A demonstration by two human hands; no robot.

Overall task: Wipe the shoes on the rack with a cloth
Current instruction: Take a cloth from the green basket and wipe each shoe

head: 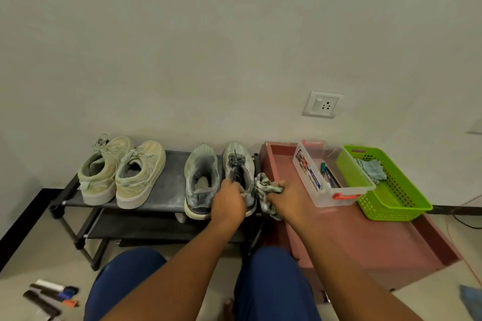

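Note:
Two pairs of shoes stand on the top shelf of a black rack (172, 182), heels toward me. The pale green pair (122, 172) is at the left. The grey running pair is at the right: one shoe (200, 177) stands free, and my left hand (228, 202) grips the heel of the other, the rightmost grey shoe (238, 164). My right hand (285, 198) holds a crumpled grey-and-white striped cloth (266, 190) right beside that shoe's outer side, at the rack's right end.
A pink low table (365, 237) adjoins the rack on the right, bearing a clear plastic box (307, 174) with pens and a green basket (399, 203) holding a blue cloth. Markers (52, 294) lie on the floor at lower left. My knees are in front.

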